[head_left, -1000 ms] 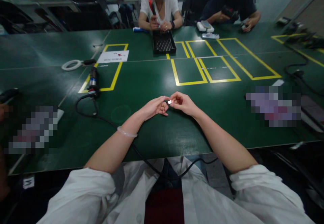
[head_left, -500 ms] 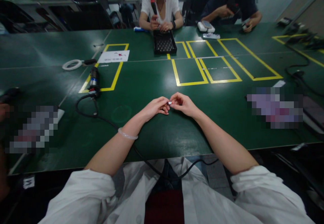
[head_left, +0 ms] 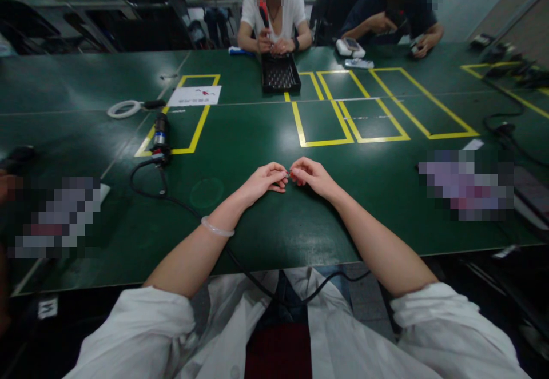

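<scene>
Because its tiny size presumably suits fingers, left hand (head_left: pixel 266 181) and right hand (head_left: pixel 312 175) pinch a small part (head_left: pixel 287 174) above the tabletop (head_left: pixel 317 227).

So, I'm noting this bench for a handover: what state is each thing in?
Left hand: fingers bent, grip unclear.
Right hand: fingers curled, grip unclear.
Small piece between them: mostly hidden.
Black tool: lying down, corded; on or off unclear.
Cord: looped, trailing off the table.
White sheet: flat.
Black tray: open, small pieces inside.
White ring: lying flat.

The wearer's two hands (head_left: pixel 263 183) (head_left: pixel 314 176) show, with one bracelet (head_left: pixel 218 231), one black tray (head_left: pixel 281 88), one white ring (head_left: pixel 122 116)
</scene>
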A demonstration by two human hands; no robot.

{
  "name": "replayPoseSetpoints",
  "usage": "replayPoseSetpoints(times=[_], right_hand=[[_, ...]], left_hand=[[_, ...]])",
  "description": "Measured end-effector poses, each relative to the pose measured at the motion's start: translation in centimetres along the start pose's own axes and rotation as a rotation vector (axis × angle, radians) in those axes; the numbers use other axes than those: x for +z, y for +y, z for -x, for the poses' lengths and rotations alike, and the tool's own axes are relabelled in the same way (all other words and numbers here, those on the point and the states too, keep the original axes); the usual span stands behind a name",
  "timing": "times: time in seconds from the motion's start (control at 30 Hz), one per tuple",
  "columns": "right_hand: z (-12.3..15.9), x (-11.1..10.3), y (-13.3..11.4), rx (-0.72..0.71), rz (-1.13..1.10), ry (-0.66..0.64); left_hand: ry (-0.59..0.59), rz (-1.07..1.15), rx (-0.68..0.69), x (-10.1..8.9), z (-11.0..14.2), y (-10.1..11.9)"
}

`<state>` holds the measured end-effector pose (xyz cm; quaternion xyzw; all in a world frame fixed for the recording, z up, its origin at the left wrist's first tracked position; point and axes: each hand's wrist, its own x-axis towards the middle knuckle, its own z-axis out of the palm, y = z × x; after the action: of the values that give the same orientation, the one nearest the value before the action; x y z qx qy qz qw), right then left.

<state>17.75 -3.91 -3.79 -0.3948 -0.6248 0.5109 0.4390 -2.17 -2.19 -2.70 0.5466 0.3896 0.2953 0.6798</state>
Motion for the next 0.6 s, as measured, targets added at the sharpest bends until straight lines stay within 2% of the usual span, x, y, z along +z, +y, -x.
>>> replayPoseSetpoints(times=[0.6], right_hand=[[-0.11, -0.22, 0.31, -0.045, 0.087, -0.032]], left_hand=[[0.018, -0.032, 0.045, 0.28, 0.07, -0.11]])
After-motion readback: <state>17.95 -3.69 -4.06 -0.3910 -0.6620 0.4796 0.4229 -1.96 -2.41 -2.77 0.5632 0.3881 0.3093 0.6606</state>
